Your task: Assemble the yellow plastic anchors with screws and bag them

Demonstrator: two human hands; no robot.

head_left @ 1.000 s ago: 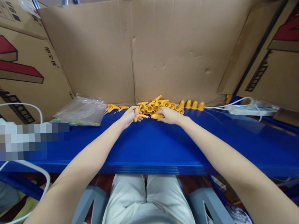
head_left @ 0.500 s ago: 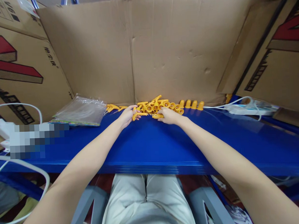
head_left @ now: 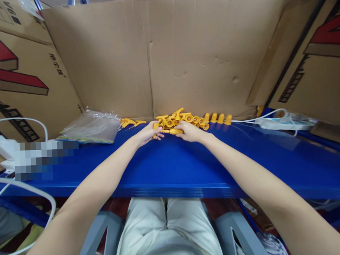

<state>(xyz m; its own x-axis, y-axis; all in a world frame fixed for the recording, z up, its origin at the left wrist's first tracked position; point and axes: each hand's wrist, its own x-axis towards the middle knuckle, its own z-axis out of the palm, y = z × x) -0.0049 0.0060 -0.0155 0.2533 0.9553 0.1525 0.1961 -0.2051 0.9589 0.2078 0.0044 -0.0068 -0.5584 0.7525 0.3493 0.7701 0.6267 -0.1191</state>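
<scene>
My left hand [head_left: 148, 134] is closed round the crossbar of a yellow T-handled piece [head_left: 165, 131], whose ridged shaft points right. In my right hand [head_left: 190, 131] is a yellow tapered sleeve [head_left: 175, 131], gripped at its right end. The shaft's end and the sleeve's narrow end meet in line just above the blue table; how far one sits inside the other cannot be made out. Right behind both hands lies a pile of yellow cup-ended pieces [head_left: 170, 123], some showing metal inside. Left of my left hand lie several T-handled pieces [head_left: 128, 122] with thin metal ends.
A stack of clear plastic bags [head_left: 92, 126] lies at left. Several yellow caps [head_left: 221, 118] stand upright along the cardboard wall [head_left: 201, 55]. A white power strip [head_left: 287, 125] with cables is at right, and a white cable [head_left: 27, 188] loops at left. The blue table [head_left: 174, 164] ends before my lap.
The T-handled piece shifted left, then back right. The sleeve has moved slightly left, and the gap with the metal tip between them has closed.
</scene>
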